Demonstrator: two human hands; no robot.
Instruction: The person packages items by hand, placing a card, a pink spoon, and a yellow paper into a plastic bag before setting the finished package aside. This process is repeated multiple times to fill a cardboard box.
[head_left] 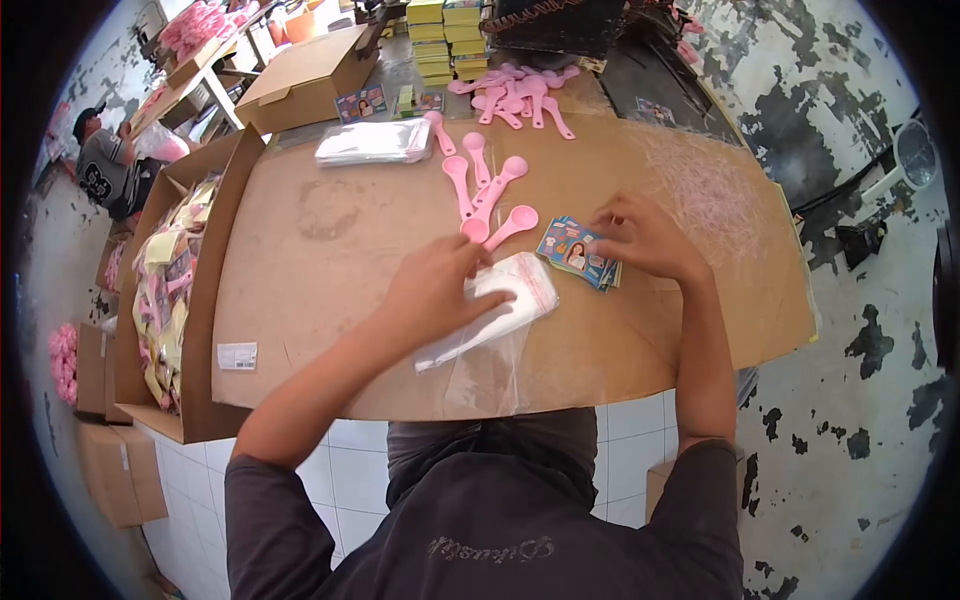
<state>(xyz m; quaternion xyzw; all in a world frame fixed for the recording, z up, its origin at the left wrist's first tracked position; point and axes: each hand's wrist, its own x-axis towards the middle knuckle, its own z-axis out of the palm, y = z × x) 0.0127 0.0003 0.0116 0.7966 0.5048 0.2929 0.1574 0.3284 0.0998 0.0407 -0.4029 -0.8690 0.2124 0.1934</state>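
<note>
Pressing bags, fingering cards

Lying flat, the left hand [435, 290] rests palm down on a small pile of clear bags [515, 300] at the near middle of the desk [310, 250], which is covered with cardboard. Its grip is wide open: the fingers spread over the plastic and close around nothing. The flat palm probably keeps the slippery pile from sliding or fanning out.

Just right of the bags, and touching their corner, sits a stack of printed cards [570, 252]. The right hand [645, 238] is on the far edge of the stack with its fingers bent and its tips on the top card. Whether its grip has pinched a card or only touches the stack, I cannot tell. The stack is slightly splayed, perhaps so that single cards come off easily.

Just beyond the bags lie several pink spoons [488, 195], bowls mostly toward them and within reach of both hands. Farther beyond, a bigger heap [515, 95] of spoons lies loose. A sealed white pack [372, 142] sits beyond and left of the bags. Well left of them, an open box [205, 330] holds filled yellow and pink packets. Past it, another person [105, 165] is bent over other work.
</note>
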